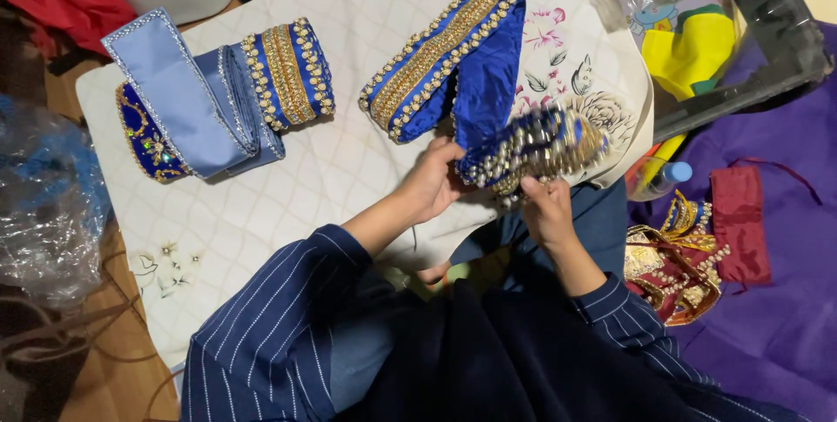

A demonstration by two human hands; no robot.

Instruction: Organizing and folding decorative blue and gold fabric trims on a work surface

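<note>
Both hands, left hand (433,180) and right hand (546,209), have their grip closed on the blurred blue beaded band (532,147) above the quilted surface (331,169).

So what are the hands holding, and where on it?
Both hands, left hand and right hand, grip the blue beaded trim strip at its partly rolled near end.

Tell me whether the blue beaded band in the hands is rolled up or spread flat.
Partly rolled. The blue beaded band lies flat on the white quilted cloth, while its near end is a blurred coil between the left hand and right hand.
</note>
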